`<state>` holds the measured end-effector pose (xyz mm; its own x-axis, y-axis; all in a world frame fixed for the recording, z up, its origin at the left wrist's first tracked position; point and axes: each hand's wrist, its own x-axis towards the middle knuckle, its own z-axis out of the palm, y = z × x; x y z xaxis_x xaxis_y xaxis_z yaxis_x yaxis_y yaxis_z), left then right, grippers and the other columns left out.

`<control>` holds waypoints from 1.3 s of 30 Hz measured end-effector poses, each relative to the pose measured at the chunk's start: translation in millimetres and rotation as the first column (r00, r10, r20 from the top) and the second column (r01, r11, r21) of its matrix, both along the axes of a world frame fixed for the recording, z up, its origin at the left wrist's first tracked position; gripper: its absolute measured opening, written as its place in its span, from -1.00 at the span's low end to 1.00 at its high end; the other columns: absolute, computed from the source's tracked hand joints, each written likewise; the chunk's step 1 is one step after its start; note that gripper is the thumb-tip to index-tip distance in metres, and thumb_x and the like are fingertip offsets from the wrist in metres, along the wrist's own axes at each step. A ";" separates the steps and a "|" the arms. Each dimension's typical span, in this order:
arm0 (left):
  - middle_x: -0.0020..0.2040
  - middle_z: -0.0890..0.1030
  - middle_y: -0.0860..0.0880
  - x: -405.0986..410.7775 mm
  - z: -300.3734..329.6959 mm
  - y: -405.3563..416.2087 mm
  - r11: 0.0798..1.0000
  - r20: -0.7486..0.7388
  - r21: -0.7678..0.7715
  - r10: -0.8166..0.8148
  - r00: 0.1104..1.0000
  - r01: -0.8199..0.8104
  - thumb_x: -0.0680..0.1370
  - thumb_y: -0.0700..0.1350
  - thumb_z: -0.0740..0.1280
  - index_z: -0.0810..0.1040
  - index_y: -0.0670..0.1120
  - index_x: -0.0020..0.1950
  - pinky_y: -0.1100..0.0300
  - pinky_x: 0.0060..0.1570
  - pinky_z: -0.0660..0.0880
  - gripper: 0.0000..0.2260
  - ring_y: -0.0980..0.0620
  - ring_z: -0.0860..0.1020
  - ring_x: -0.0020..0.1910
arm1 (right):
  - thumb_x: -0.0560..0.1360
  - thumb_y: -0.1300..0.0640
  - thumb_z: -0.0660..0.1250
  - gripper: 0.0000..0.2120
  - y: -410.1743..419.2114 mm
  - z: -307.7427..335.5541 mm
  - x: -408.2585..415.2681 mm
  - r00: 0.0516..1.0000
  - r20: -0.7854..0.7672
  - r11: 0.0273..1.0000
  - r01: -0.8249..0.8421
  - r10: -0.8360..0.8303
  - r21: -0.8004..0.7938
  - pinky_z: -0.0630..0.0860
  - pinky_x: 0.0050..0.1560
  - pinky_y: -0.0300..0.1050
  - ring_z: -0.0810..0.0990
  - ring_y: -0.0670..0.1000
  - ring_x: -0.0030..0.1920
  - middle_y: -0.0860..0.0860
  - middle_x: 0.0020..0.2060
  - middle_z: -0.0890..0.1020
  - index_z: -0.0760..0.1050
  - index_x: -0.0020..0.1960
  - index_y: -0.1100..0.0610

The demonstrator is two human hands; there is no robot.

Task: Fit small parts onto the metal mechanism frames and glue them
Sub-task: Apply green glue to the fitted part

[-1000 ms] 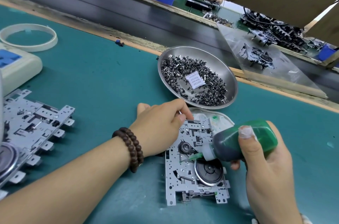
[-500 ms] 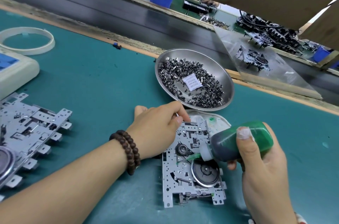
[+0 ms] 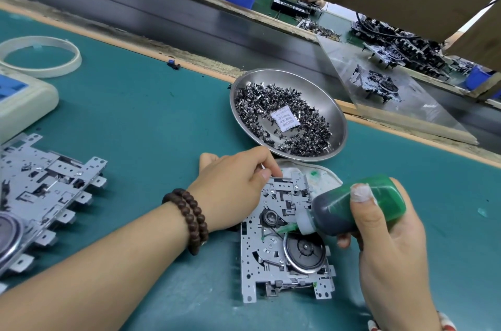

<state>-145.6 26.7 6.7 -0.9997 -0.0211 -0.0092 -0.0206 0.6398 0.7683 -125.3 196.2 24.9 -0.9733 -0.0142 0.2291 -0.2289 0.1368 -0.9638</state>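
Metal mechanism frame (image 3: 273, 257) lies flat on the green tabletop (image 3: 141, 124) in front of me, just below the steel dish and partly over a stained white pad (image 3: 322, 180). My left hand (image 3: 233, 189) rests on the frame's upper left corner, thumb and forefinger curled together at the edge; they seem to pinch a thin silvery part there, though it is too small for me to be sure what it is. My right hand (image 3: 390, 244) wraps around a green glue bottle (image 3: 355, 208), thumb pressed across its side, the bottle tipped down to the left. Its green nozzle (image 3: 282, 229) touches the frame between the small black hub and the large round flywheel (image 3: 305, 252). Green dabs show near the nozzle tip and at the frame's lower right corner.

Just above the frame sits a round steel dish (image 3: 336, 114) holding a heap of small dark parts (image 3: 271, 105) with a white printed packet (image 3: 286, 118) lying among them. At the far left, more metal frames (image 3: 48, 189) lie overlapped on the tabletop, well apart from the one I am working on. Above them are a beige device (image 3: 24, 103) and a pale plastic ring (image 3: 67, 62). A beaded bracelet (image 3: 189, 219) circles my left wrist.
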 end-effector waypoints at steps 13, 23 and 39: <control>-0.42 0.46 0.13 -1.4 -2.4 -0.5 1.000 -0.012 -0.001 -0.001 1.000 0.001 0.62 -0.07 0.08 0.39 0.17 -0.22 0.15 0.20 0.18 -0.75 0.23 0.38 -0.37 | 0.18 -0.45 0.37 -0.52 0.2 -0.9 0.3 1.000 -0.014 1.000 -0.020 0.021 0.008 0.38 -0.54 -0.35 0.44 -0.12 -0.50 -0.06 -0.43 0.53 0.47 -0.26 -0.04; -0.48 0.43 0.14 -2.9 -6.6 -1.3 1.000 -0.043 -0.004 0.002 0.999 -0.003 0.61 -0.06 0.08 0.39 0.17 -0.23 0.20 0.09 0.15 -0.74 0.22 0.37 -0.35 | 0.16 -0.43 0.40 -0.52 1.4 -1.8 -1.9 0.998 0.009 0.998 -0.055 0.055 -0.029 0.40 -0.52 -0.35 0.47 -0.12 -0.48 -0.06 -0.42 0.54 0.48 -0.27 -0.04; 0.00 0.34 0.13 19.1 7.1 -7.5 0.957 -0.166 -0.149 0.225 0.960 -0.249 0.56 0.04 0.16 0.37 0.15 0.05 0.11 0.16 0.27 -0.91 0.19 0.42 0.00 | 0.36 0.09 0.30 -0.77 32.1 7.3 -20.9 0.818 0.386 0.624 0.043 0.426 -0.780 0.60 -0.10 0.22 0.66 0.00 -0.30 0.13 -0.19 0.68 0.68 -0.19 0.20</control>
<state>-126.5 19.2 13.8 -0.9559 -0.2464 0.1597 -0.0832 0.7490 0.6574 -146.2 228.3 32.1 -0.9283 -0.2737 -0.2516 0.3712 -0.6432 -0.6698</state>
